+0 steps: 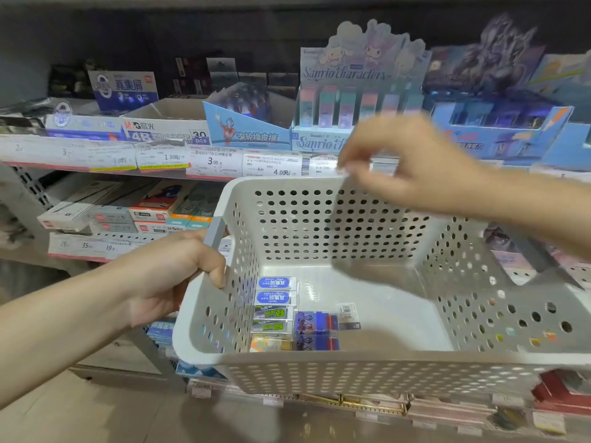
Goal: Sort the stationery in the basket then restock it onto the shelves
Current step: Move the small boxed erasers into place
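Here the basket (pixel 319 225) is a pale grey plastic tub with walls punched full of round holes and a smooth solid floor, held up in front of the shelves (pixel 160 161). The left hand (pixel 169 273) grips the basket's left rim, fingers curled over the edge and thumb outside. Inside, against the left wall, small wrapped erasers (pixel 275 311) lie in a neat column: two with blue labels farthest from the person, two dark ones with green print below them, and an orange-patterned one nearest. Just right of that column sit two purple-and-blue packets (pixel 316 330), with a small barcode tag (pixel 347 311) beside them. The right hand (pixel 412 161) hovers blurred above the basket's far rim, fingertips drawn together; whether they pinch anything, I cannot tell.
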